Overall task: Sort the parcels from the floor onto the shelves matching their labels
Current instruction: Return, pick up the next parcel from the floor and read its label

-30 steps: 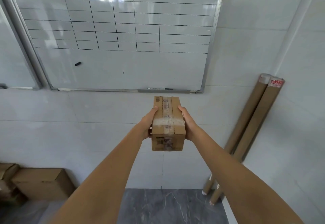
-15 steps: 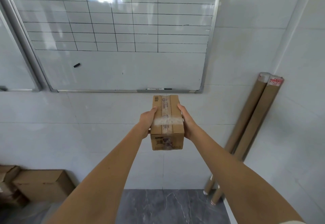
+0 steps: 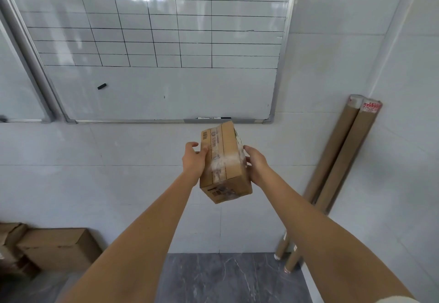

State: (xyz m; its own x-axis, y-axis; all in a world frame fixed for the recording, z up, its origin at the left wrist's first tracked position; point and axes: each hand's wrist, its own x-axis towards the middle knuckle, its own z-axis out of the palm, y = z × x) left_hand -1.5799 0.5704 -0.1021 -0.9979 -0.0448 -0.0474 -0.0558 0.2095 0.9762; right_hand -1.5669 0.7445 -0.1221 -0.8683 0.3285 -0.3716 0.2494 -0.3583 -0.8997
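I hold the parcel (image 3: pixel 224 164) tilted between my left hand (image 3: pixel 193 161) and right hand (image 3: pixel 255 163), fingers loosely curled around its sides; I judge it could slip downward.

One held parcel (image 3: pixel 224 162), two hands (image 3: pixel 193 161) (image 3: pixel 256 163), two cardboard tubes (image 3: pixel 332 157) (image 3: pixel 351 160), two whiteboards (image 3: pixel 166 88) (image 3: pixel 14 88)

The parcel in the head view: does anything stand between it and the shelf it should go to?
Cannot be judged: no shelf shows in this view. The parcel is held in the air between the left hand and right hand, facing a tiled wall with a whiteboard; nothing touches it besides the hands.
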